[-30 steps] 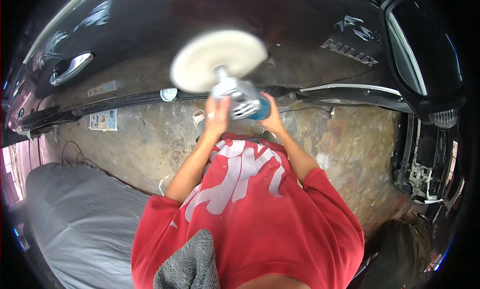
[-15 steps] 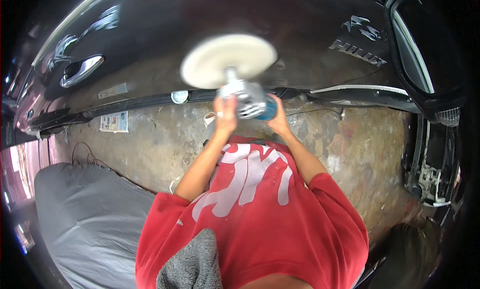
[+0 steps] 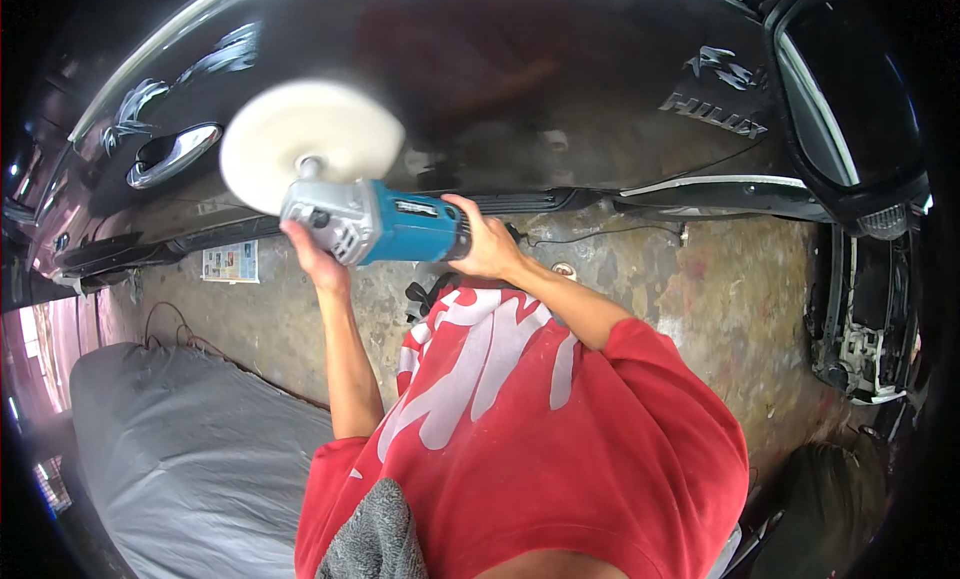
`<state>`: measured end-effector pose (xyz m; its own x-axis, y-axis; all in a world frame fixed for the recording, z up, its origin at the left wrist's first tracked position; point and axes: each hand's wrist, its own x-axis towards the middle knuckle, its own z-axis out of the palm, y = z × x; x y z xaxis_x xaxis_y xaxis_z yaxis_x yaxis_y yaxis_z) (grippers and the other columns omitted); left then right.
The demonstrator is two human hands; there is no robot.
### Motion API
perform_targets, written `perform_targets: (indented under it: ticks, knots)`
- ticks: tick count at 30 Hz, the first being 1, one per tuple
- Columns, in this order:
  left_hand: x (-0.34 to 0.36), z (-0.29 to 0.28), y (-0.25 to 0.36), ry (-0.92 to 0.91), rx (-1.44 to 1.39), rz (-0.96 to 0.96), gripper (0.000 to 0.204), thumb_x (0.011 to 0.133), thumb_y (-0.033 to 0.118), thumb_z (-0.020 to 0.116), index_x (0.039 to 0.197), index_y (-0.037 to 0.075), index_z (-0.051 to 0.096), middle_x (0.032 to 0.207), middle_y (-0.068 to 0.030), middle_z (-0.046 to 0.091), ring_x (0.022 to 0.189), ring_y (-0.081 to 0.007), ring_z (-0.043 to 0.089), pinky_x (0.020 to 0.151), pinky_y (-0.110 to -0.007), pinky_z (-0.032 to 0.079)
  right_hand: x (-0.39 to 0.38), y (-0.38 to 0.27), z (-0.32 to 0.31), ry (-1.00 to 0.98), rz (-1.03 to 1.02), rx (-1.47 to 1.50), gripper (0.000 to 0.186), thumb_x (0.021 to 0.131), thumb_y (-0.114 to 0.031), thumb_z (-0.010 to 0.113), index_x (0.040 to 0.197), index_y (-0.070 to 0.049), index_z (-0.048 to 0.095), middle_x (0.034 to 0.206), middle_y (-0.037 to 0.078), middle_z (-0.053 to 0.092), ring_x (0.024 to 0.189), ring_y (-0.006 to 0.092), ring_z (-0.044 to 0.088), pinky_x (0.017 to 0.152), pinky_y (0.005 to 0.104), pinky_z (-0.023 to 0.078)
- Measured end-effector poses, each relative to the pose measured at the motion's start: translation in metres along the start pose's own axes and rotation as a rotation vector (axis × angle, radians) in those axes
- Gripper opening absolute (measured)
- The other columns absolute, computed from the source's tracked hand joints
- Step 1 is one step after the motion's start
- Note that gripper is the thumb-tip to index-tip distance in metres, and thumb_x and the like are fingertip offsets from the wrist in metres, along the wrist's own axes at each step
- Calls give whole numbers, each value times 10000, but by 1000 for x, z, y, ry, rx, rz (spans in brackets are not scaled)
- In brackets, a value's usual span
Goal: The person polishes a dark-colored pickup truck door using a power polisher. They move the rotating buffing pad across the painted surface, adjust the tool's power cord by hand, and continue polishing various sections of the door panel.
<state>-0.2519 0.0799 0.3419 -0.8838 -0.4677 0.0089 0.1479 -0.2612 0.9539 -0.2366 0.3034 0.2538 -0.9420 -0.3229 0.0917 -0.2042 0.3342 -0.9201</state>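
Observation:
I grip a blue and silver rotary polisher, its blurred white pad on or just over a glossy black vehicle panel. My left hand is wrapped round the silver front housing, below the pad. My right hand holds the blue body at its rear end. Left of the pad are a chrome door handle and pale compound smears. Chrome lettering is on the panel's right side, with more pale smears above it.
A black mirror juts at upper right above loose dark vehicle parts. A grey covered object fills the lower left. Newspaper and a cable lie on the stained concrete floor. A grey cloth hangs at my chest.
The polisher has moved left along the panel and swung crosswise, so its blue body now shows. My left hand went left with it; my right arm now angles inward.

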Motion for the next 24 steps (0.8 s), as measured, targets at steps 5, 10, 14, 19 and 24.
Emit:
perform_targets:
  ticks: [5, 10, 14, 19, 24]
  knots:
    - [-25, 82, -6, -514, 702, 238, 429, 934, 364, 457, 1108, -13, 565, 1024, -159, 600, 928, -230, 569, 810, -379, 453, -59, -10, -51, 331, 47, 78, 923, 574, -136, 799, 1340, -68, 287, 1193, 192, 521, 1106, 269, 534, 932, 365, 433]
    - [-73, 220, 34, -772, 534, 215, 547, 826, 460, 600, 1078, -21, 538, 906, -222, 637, 874, -350, 636, 776, -381, 479, -101, 30, -77, 512, 179, 216, 834, 595, -95, 805, 1266, -29, 313, 1111, 133, 520, 1011, 218, 535, 888, 342, 439]
    - [-76, 220, 35, -706, 500, 181, 543, 824, 443, 615, 1066, -37, 530, 878, -218, 637, 838, -328, 643, 753, -375, 481, -95, 26, -72, 474, 209, 272, 824, 591, -91, 807, 1253, -27, 320, 1100, 131, 525, 995, 215, 540, 878, 339, 443]
    - [-41, 142, 37, -472, 408, 188, 423, 910, 317, 532, 1167, -18, 546, 1083, -161, 606, 993, -234, 571, 876, -352, 436, -54, -18, -40, 394, 77, 278, 906, 580, -92, 803, 1310, -27, 269, 1130, 136, 499, 1052, 222, 510, 919, 355, 420]
    - [5, 61, 59, -162, 15, 67, 619, 943, 480, 414, 1359, 26, 349, 1262, -136, 499, 1108, -235, 543, 936, -355, 464, -11, -66, -15, 191, 19, 274, 862, 625, -143, 764, 1344, -124, 290, 967, 219, 635, 883, 383, 640, 794, 409, 507]
